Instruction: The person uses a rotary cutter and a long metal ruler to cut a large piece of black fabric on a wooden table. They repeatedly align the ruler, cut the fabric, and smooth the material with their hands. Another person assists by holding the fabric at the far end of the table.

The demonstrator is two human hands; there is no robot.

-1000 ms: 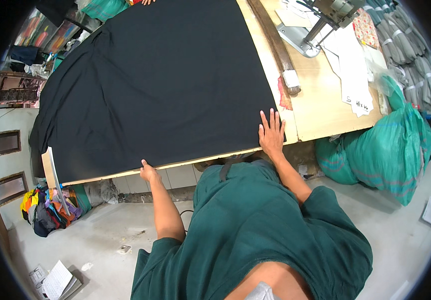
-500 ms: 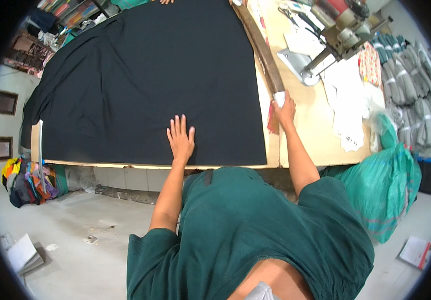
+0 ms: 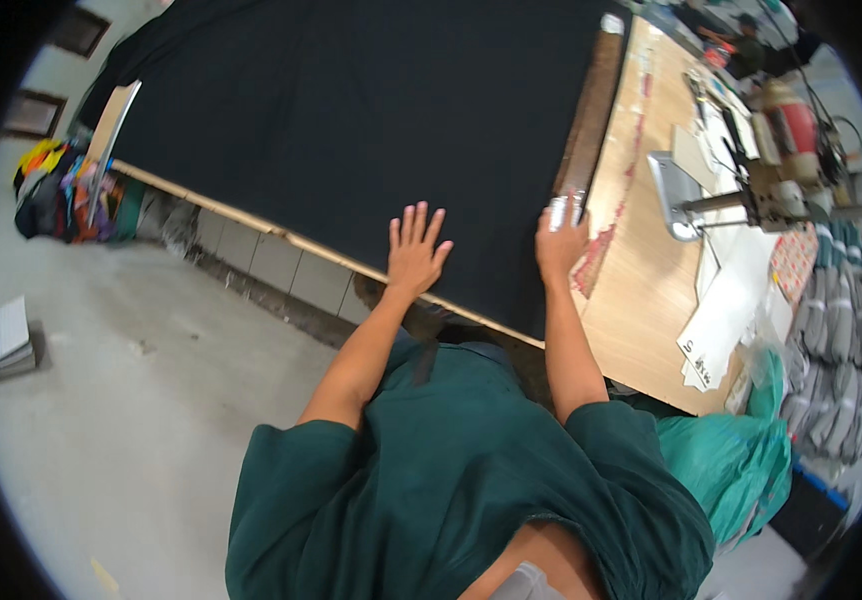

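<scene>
Black cloth covers most of the table, with soft folds toward its far left. My left hand lies flat on it close to the front edge, fingers spread. Along the cloth's right edge rests a long brown bar, its two ends wrapped in white. My right hand is closed over the bar's near end; the underside of that grip is hidden. Beside the bar, a strip with red marks runs along the bare wooden tabletop.
A cloth-cutting machine stands on the right of the table, near white paper patterns. Bundled grey cloth is stacked far right. A green sack sits below the corner. Colourful cloth scraps are piled at left.
The brown bar has moved left from the bare wood onto the cloth's right edge, with my right hand on its near end. My left hand stays flat on the cloth. The view has turned.
</scene>
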